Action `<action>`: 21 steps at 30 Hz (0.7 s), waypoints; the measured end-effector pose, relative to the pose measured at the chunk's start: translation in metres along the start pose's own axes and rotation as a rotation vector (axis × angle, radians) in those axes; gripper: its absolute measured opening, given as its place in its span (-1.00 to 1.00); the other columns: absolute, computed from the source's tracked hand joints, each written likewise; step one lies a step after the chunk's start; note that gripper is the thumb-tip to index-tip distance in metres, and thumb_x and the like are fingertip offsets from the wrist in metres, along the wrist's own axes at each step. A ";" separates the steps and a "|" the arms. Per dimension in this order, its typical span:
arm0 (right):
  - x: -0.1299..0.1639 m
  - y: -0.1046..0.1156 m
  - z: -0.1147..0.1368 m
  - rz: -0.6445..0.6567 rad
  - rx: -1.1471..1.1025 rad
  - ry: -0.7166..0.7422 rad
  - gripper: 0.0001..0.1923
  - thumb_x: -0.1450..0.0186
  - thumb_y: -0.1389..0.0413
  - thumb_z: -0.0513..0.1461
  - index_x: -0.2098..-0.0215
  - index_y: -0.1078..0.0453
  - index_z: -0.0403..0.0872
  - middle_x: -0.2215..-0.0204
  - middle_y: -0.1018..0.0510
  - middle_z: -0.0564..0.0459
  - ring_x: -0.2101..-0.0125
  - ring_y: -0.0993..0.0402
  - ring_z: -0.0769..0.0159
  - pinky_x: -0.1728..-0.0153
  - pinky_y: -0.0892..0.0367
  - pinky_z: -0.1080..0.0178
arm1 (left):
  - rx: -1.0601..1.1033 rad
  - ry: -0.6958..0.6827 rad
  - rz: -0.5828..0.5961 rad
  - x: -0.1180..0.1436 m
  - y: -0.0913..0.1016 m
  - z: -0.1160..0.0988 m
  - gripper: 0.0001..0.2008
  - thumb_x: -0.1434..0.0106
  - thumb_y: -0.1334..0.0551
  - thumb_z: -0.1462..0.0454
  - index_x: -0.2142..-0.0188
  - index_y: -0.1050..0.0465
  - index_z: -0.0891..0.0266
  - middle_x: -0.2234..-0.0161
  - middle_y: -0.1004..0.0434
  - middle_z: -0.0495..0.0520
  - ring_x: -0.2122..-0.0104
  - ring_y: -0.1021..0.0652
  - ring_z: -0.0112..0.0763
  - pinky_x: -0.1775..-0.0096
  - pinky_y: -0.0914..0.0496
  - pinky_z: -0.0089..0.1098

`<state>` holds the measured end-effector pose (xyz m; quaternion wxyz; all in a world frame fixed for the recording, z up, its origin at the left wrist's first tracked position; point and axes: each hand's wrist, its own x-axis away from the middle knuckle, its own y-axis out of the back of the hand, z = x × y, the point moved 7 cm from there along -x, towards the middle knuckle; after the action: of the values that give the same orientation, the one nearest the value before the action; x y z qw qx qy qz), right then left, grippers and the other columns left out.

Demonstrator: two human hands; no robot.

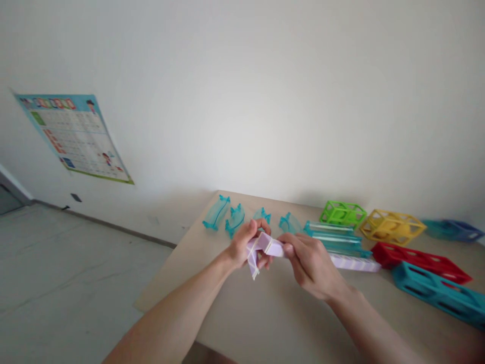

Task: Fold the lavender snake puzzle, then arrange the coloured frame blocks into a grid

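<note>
A: Your left hand (242, 245) and right hand (308, 260) were both closed on the lilac track pieces (265, 246), above the table (273, 313); a hard twist could have snapped the joint.

B: And writing? The wall poster (74, 136) was too blurred; you could read nothing.

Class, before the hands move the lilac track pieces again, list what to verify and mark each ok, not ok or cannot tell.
1. Left hand grips angled lilac plastic track piece: ok.
2. Right hand grips second lilac piece: ok.
3. The two pieces fully joined: cannot tell.
4. Beige tabletop bare beneath hands: ok.
5. Straight lilac strip lies beside right hand: ok.
6. Translucent teal curved pieces lie behind hands: ok.
</note>
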<state>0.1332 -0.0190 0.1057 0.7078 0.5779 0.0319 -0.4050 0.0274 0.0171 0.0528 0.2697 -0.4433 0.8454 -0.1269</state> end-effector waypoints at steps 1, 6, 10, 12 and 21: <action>0.000 0.000 -0.001 -0.008 0.011 -0.008 -0.70 -0.45 0.22 -0.23 0.31 -0.29 -0.06 0.48 -0.47 0.04 0.48 -0.36 0.29 0.36 -0.18 0.25 | -0.024 -0.036 -0.023 -0.001 0.000 -0.001 -0.47 -0.20 -0.05 -0.20 0.38 -0.27 0.25 0.66 -0.53 0.07 0.82 -0.39 -0.44 0.71 -0.38 -0.44; 0.001 0.009 -0.009 -0.117 0.113 -0.026 -0.79 -0.41 0.13 -0.19 0.17 -0.30 -0.10 0.45 -0.47 0.00 0.47 -0.36 0.26 0.40 -0.21 0.25 | 0.031 -0.061 -0.125 -0.006 0.002 0.003 -0.43 -0.20 0.05 -0.25 0.36 -0.26 0.23 0.67 -0.52 0.03 0.84 -0.39 -0.42 0.73 -0.40 -0.39; 0.002 0.012 -0.009 -0.184 0.172 0.041 -0.77 -0.32 -0.06 -0.18 0.08 -0.31 -0.09 0.31 -0.49 -0.06 0.34 -0.40 0.22 0.30 -0.29 0.22 | 0.134 0.013 -0.038 -0.007 -0.004 0.002 -0.53 -0.28 0.05 -0.15 0.20 -0.27 0.18 0.59 -0.54 -0.01 0.81 -0.42 -0.43 0.68 -0.45 -0.34; 0.002 0.012 -0.010 -0.212 0.196 0.052 -0.75 -0.33 -0.05 -0.23 0.03 -0.32 -0.09 0.30 -0.48 -0.06 0.33 -0.40 0.23 0.29 -0.31 0.23 | 0.093 0.022 0.026 -0.005 -0.006 -0.002 -0.64 -0.29 -0.09 -0.03 0.10 -0.29 0.16 0.52 -0.55 -0.01 0.76 -0.47 -0.43 0.63 -0.49 -0.31; 0.005 0.014 -0.004 -0.385 0.253 0.060 -0.69 -0.30 -0.11 -0.29 -0.02 -0.30 -0.09 0.29 -0.54 -0.06 0.32 -0.46 0.24 0.30 -0.37 0.24 | -0.092 -0.123 -0.038 -0.004 -0.003 -0.010 -0.67 -0.21 -0.27 0.12 0.09 -0.35 0.23 0.56 -0.42 -0.10 0.69 -0.44 -0.52 0.62 -0.50 -0.35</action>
<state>0.1466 -0.0180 0.1126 0.5381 0.6573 0.1114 -0.5158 0.0258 0.0182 0.0634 0.2980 -0.4783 0.8235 -0.0658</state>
